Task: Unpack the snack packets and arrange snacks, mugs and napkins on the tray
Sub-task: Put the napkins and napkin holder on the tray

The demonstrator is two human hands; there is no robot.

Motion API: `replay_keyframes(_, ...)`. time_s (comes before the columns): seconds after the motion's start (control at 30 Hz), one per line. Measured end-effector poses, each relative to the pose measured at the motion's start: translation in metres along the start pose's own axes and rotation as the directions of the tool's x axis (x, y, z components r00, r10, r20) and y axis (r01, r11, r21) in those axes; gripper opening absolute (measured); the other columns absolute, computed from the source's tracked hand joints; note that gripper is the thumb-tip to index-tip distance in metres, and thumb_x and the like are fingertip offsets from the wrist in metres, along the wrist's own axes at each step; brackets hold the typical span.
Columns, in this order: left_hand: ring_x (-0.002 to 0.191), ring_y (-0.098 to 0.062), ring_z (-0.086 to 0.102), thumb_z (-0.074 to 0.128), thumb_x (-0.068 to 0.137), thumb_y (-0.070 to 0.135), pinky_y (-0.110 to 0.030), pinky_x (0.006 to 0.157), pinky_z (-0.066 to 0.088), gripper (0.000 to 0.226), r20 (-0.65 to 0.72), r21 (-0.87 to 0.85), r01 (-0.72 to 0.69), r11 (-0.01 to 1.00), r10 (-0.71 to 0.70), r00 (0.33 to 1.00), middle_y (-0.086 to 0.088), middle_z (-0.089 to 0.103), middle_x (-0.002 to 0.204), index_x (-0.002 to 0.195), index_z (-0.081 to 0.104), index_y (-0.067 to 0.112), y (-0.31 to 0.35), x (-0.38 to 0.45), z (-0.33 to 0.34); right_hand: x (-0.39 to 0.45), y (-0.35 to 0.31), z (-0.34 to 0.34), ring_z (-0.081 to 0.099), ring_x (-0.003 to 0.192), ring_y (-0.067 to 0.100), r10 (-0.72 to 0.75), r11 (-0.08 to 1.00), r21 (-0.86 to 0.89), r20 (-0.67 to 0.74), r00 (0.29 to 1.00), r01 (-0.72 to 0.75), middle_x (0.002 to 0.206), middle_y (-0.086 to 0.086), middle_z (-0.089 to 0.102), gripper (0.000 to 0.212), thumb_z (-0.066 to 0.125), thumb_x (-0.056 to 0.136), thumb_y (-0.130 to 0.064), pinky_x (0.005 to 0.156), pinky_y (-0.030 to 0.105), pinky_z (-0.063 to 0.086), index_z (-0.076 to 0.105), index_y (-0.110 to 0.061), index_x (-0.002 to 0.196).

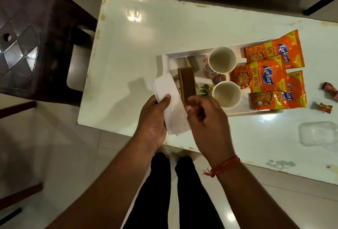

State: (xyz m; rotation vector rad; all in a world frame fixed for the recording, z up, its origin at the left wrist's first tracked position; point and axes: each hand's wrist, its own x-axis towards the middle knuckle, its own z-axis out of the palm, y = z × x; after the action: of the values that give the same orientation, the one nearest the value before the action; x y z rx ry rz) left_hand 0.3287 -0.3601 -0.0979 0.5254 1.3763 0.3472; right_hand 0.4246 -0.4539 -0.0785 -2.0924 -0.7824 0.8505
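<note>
A white tray [166, 60] lies on the white table [146, 33]. Two cream mugs stand on the tray, one at the back [221, 60] and one nearer [226, 95]. Three orange Kurkure packets [263, 80] overlap at the tray's right end. A brown napkin holder [187, 82] stands at the tray's left end. My left hand [155, 120] grips a stack of white napkins [172, 100] just left of the holder. My right hand [206, 119] hovers over the napkins with its fingers curled and its thumb beside the stack; whether it touches them is unclear.
Two small red wrapped sweets [324, 107] lie on the table right of the tray. A clear plastic wrapper [318, 133] sits at the near right. A dark plastic chair [36, 42] stands left of the table. My legs show below the table's near edge.
</note>
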Motion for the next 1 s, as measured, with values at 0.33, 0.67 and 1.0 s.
replay_keyframes(0.33,0.102,-0.025,0.068,0.066,0.089,0.02,-0.05,0.093,0.055,0.026,0.019,0.302,-0.188,0.935,0.191,0.981,-0.003,0.071,0.111,0.115,0.062,0.02,0.01,0.009,0.001,-0.001,0.017,0.035,0.072,0.082,0.023,0.43,0.501,0.614,0.435,0.791,-0.61,0.11,0.011,0.069,0.029,0.067,0.092,-0.026,0.069,0.034,0.059,0.062,-0.01,0.115)
replay_keyframes(0.67,0.1,-0.008,0.061,0.07,0.085,0.014,-0.02,0.083,0.048,0.03,0.312,0.764,-0.535,0.361,0.52,0.795,0.011,0.064,0.107,0.113,0.06,0.021,0.047,0.066,0.031,0.0,0.031,0.042,0.061,0.061,0.017,0.518,-0.043,0.806,0.523,0.677,-0.59,0.091,0.014,0.061,0.018,0.06,0.095,-0.015,0.054,0.025,0.053,0.06,-0.006,0.11)
replay_keyframes(1.0,0.101,-0.023,0.058,0.058,0.084,0.01,-0.036,0.085,0.048,0.031,0.586,0.798,-0.589,-0.13,0.401,0.704,-0.005,0.055,0.117,0.113,0.059,0.018,0.052,0.118,0.059,0.028,0.037,0.06,0.059,0.061,0.017,0.602,-0.366,0.816,0.574,0.555,-0.447,0.075,0.012,0.06,0.009,0.057,0.097,-0.012,0.047,0.023,0.054,0.056,-0.004,0.102)
